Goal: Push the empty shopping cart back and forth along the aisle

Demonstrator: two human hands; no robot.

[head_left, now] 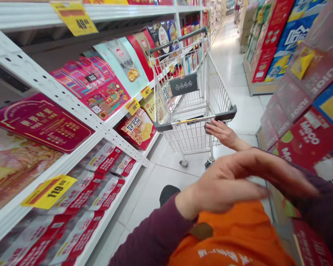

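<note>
A wire shopping cart [180,138] with grey corner pieces stands before me in the aisle, its handle at the far side. My right hand [222,133] is on the near rim, close to the right corner, its fingers bent over the wires. A small dark patch shows at its fingertips; I cannot make out what it is. My left hand [224,181], blurred by motion, crosses over my right forearm in front of my orange vest [238,229]. Its thumb and fingers are apart, with nothing seen between them. Whether it touches the right sleeve I cannot tell.
A white shelf [100,135] on the left carries gift boxes, a snack box [137,127], bottle packs [83,207] and yellow price tags. Stacked juice cartons [296,107] stand close on my right. The tiled aisle [227,74] runs away past the cart.
</note>
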